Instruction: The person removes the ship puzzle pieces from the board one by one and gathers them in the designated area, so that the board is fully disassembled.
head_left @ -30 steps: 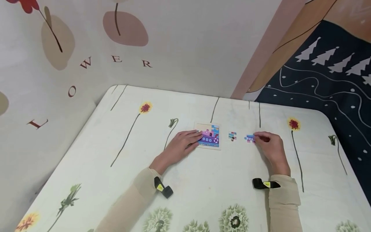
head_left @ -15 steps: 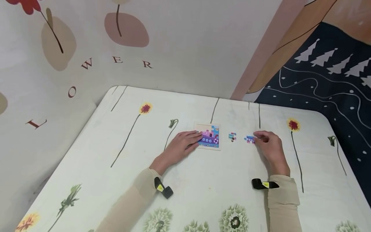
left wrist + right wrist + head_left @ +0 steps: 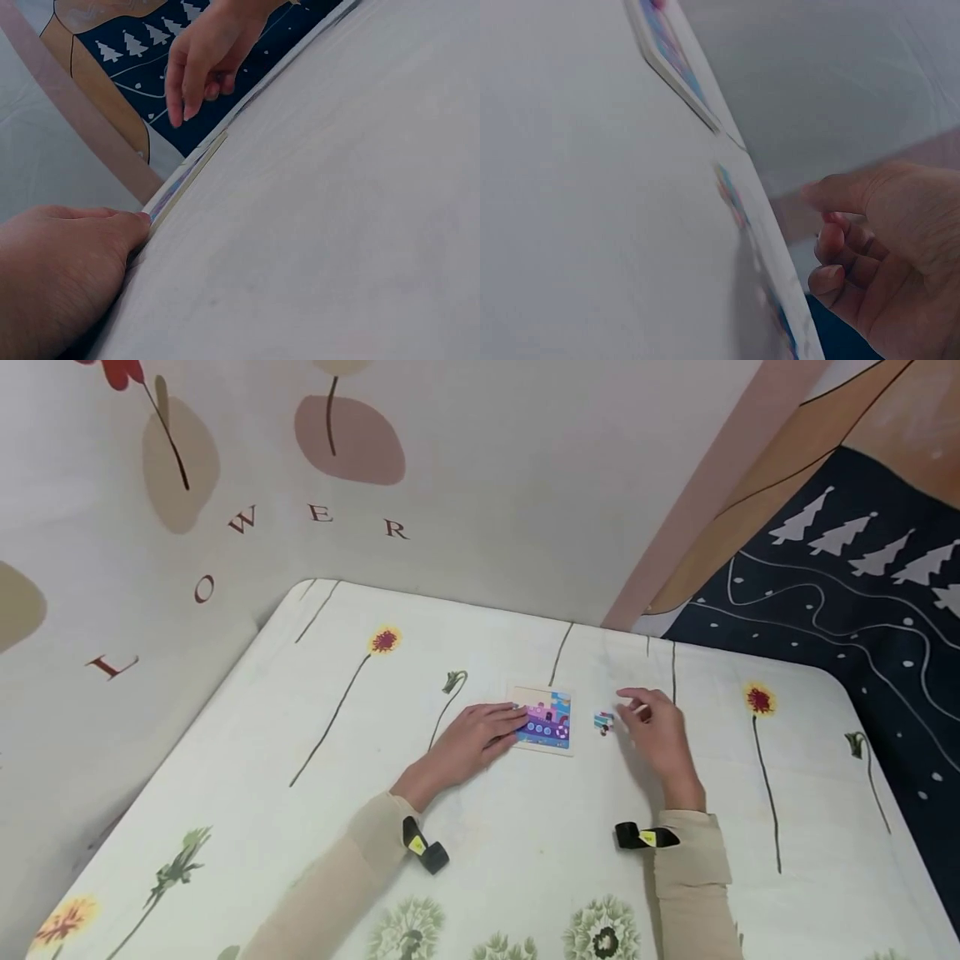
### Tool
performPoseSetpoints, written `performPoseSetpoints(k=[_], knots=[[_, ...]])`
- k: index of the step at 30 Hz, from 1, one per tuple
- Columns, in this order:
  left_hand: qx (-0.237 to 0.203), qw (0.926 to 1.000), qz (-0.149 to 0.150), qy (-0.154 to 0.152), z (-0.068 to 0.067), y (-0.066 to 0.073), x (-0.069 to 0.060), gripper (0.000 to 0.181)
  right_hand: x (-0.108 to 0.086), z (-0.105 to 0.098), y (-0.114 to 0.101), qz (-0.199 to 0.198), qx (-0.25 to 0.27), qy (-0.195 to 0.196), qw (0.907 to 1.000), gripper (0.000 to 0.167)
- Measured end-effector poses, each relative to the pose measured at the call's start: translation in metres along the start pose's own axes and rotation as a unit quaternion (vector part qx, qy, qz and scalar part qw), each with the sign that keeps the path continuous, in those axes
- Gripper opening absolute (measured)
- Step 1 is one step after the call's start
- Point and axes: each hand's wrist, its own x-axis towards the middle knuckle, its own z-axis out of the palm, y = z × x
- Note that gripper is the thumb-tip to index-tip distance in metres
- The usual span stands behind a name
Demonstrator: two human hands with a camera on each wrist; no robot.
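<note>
Red letters (image 3: 320, 513) on the wall (image 3: 510, 477) read L, O, W, E, R; the yellow labels (image 3: 416, 844) at the wrists are illegible. The left hand (image 3: 472, 739) rests straight-fingered over the left side of the puzzle (image 3: 553, 735) on the bench (image 3: 525, 835). Beside a loose piece (image 3: 602, 722), the right hand (image 3: 662, 739) hovers, palm down, its grip parted and holding nothing.

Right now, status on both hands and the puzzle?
Left hand on left side of puzzle board. Right hand hovering, apparently empty, beside loose piece. Puzzle board unfilled at top left. Nothing seen between loose piece and puzzle board.
</note>
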Motion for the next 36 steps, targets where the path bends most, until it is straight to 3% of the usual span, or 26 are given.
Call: performPoseSetpoints(k=[5, 11, 15, 29, 36], knots=[[0.006, 1.0000, -0.004, -0.005, 0.000, -0.001, 0.000, 0.044, 0.005, 0.029, -0.016, -0.027, 0.013, -0.035, 0.9989, 0.025], [0.012, 0.9999, -0.005, -0.011, 0.004, -0.002, 0.001, 0.044, 0.010, 0.056, -0.033, -0.010, 0.034, -0.065, 0.9973, 0.026], [0.014, 0.9998, 0.003, -0.011, 0.005, -0.002, 0.002, 0.044, 0.011, 0.066, -0.041, -0.002, 0.020, -0.074, 0.9971, 0.027], [0.018, 0.9998, -0.001, -0.001, 0.004, -0.003, 0.001, 0.044, 0.011, 0.057, -0.046, 0.018, -0.014, -0.108, 0.9939, 0.024], [0.019, 0.9998, 0.006, 0.002, 0.004, -0.004, 0.002, 0.044, 0.015, 0.058, -0.041, -0.003, -0.030, -0.122, 0.9921, 0.024]])
